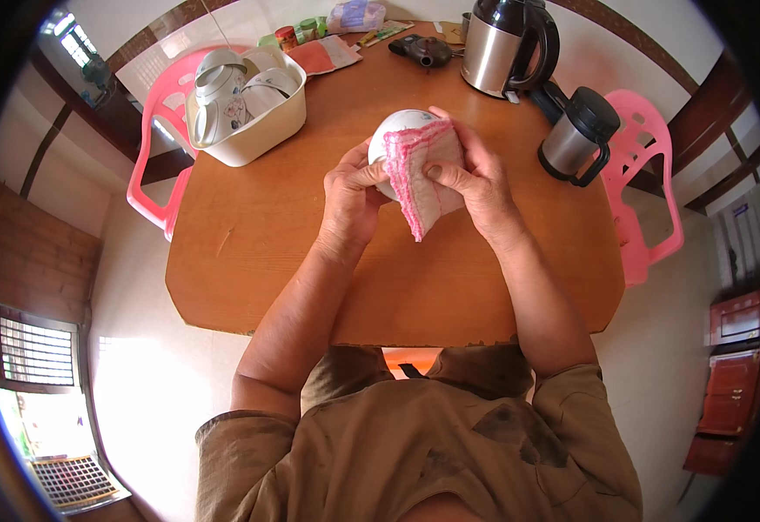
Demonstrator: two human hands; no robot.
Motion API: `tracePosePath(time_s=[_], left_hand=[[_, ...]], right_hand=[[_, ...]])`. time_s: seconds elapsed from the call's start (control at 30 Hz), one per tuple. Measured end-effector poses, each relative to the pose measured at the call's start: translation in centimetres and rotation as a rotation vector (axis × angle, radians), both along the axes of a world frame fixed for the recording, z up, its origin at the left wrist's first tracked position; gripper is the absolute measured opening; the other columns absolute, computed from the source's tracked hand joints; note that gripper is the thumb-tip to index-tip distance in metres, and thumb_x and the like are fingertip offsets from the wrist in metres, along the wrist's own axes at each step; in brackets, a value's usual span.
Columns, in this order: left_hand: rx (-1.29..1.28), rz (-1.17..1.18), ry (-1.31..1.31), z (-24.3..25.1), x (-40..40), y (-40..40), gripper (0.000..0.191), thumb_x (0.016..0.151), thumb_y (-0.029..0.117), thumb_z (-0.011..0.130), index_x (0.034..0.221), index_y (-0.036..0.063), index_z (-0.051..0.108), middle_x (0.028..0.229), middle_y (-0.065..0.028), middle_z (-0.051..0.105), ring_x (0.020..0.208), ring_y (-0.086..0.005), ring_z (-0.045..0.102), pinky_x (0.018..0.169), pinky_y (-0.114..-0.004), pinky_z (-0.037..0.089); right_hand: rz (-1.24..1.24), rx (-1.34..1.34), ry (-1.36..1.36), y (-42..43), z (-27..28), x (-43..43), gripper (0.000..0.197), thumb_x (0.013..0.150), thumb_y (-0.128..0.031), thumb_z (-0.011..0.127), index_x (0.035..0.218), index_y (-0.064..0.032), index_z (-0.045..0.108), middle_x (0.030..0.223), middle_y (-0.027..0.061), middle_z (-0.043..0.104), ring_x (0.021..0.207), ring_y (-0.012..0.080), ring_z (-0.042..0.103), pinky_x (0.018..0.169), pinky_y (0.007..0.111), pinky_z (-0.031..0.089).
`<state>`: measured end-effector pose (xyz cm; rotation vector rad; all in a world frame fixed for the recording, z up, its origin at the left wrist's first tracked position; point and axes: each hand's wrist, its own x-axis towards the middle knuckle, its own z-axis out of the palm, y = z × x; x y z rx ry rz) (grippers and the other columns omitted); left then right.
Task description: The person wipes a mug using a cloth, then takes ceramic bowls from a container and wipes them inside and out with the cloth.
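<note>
Above the middle of the table, a white bowl (398, 122) with a small blue pattern is held between my two hands. My left hand (352, 192) grips its left side, the thumb lying near the edge of a cloth. The white cloth (424, 189) has a pink fringed border and drapes over the near side of the bowl, one corner hanging down. With my right hand (481, 173) I hold the bowl's right side, thumb pressing the cloth against it and fingers behind. The cloth and my fingers hide much of the bowl.
On the wooden table (256, 261), a cream plastic basin (256, 140) of several patterned bowls (226, 107) stands at left. An electric kettle (494, 52), a lidded steel mug (572, 140) and a dark teapot (425, 51) stand right and back. Pink plastic chairs (647, 163) flank the table.
</note>
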<state>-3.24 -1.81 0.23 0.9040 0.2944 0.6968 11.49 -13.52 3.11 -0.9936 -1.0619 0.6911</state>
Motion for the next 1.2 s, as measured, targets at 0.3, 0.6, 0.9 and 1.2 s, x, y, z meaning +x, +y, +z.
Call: tracePosePath(time_s=[0.3,0.6,0.9,1.2], left_hand=[[-0.196,-0.067,-0.237,-0.6,0.4,0.4,0.059,0.089,0.032,0.070,0.133,-0.0013,0.051,0.125,-0.0128,0.062,0.116,-0.0267,0.058,0.105,-0.042,0.044],[-0.028,-0.034,0.049,1.7,0.5,-1.0,0.070,0.092,0.054,0.057,0.138,0.0022,0.048,0.126,-0.0155,0.060,0.116,-0.0276,0.057,0.099,-0.044,0.043],[0.015,-0.077,0.087,0.7,0.0,-0.8,0.062,0.086,0.048,0.064,0.124,-0.0005,0.056,0.112,-0.0119,0.062,0.102,-0.0228,0.060,0.078,-0.039,0.054],[-0.283,-0.120,-0.194,0.7,0.3,-0.4,0.061,0.087,0.037,0.059,0.138,0.0040,0.047,0.131,-0.0134,0.058,0.121,-0.0294,0.055,0.105,-0.046,0.043]], right_hand=[[-0.130,0.042,-0.333,0.7,-1.8,-0.1,0.071,0.083,-0.018,0.079,0.142,-0.0027,0.044,0.130,0.0106,0.060,0.118,0.0202,0.057,0.099,0.032,0.047],[0.054,-0.094,0.128,-0.4,-0.3,-0.1,0.037,0.073,0.005,0.076,0.109,-0.0028,0.070,0.098,0.0025,0.072,0.092,0.0122,0.066,0.085,0.027,0.053],[-0.457,0.225,-1.264,0.4,-0.6,-0.9,0.012,0.068,-0.001,0.064,0.069,-0.0098,0.056,0.070,0.0013,0.060,0.078,0.0217,0.061,0.069,0.036,0.040],[-0.480,0.216,-1.317,-0.4,1.0,-1.6,0.029,0.073,-0.006,0.068,0.101,-0.0116,0.067,0.094,0.0015,0.064,0.103,0.0214,0.059,0.087,0.037,0.039]])
